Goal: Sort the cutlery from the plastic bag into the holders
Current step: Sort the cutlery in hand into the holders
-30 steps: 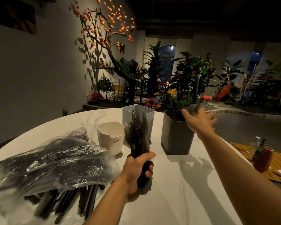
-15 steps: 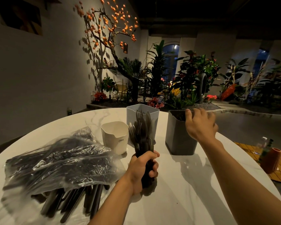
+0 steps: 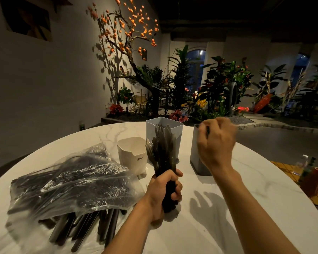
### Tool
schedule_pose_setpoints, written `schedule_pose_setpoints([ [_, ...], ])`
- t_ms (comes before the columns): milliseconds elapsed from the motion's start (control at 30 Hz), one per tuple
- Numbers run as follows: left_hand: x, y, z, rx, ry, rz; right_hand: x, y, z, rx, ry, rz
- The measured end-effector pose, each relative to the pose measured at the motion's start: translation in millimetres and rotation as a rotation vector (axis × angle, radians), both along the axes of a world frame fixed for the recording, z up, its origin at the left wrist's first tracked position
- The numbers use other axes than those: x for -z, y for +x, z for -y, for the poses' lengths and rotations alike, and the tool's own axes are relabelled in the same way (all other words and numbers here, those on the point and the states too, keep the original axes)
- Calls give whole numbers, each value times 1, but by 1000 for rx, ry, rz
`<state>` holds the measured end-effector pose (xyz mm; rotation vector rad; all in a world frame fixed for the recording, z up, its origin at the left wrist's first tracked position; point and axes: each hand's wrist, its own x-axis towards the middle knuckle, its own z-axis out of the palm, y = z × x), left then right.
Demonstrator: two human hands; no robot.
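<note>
Three holders stand in a loose row on the white marble table (image 3: 228, 226) in front of me: a short cream holder (image 3: 131, 154) on the left, a taller pale grey holder (image 3: 174, 128) in the middle, and a dark grey holder (image 3: 195, 154) on the right. My left hand (image 3: 163, 194) is clenched around a bundle of dark plastic forks (image 3: 161, 149), gripping them by the handles with the tines pointing up; the bundle rises in front of the pale grey holder and hides part of its near face. My right hand (image 3: 216, 143) hovers in front of the dark grey holder's top, covering most of it. Its fingers are curled and blurred, and something thin and dark shows between them at the rim, but I cannot tell whether I am grasping a piece of cutlery or nothing at all.

To my left the clear plastic bag (image 3: 72, 182) lies crumpled on the table, just beside the cream holder. It is stuffed with more dark cutlery (image 3: 84, 224), and a fan of black handles sticks out of its open end toward me. My right arm throws a shadow across the marble between my two wrists. Beyond the far edge of the table, an orange-blossomed tree (image 3: 125, 33) climbs the wall above a bed of leafy plants (image 3: 220, 88). An orange cup (image 3: 315, 181) sits on a lower surface off to the right.
</note>
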<state>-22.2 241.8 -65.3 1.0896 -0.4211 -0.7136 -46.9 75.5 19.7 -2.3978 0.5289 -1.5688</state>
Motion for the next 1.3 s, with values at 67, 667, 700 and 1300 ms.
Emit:
schedule_pose_setpoints([
  [67, -1, -1, 0, 3, -10, -17, -1, 3, -19, -280, 223, -255],
  [667, -5, -3, -1, 56, 37, -116, 9, -15, -14, -866, 885, -429],
  [700, -4, -3, -1, 51, 50, -101, 12, -18, -10, -864, 888, -426],
  [1300, -6, 6, 30, -164, 279, 174, 42, -28, 15, -955, 970, -396],
])
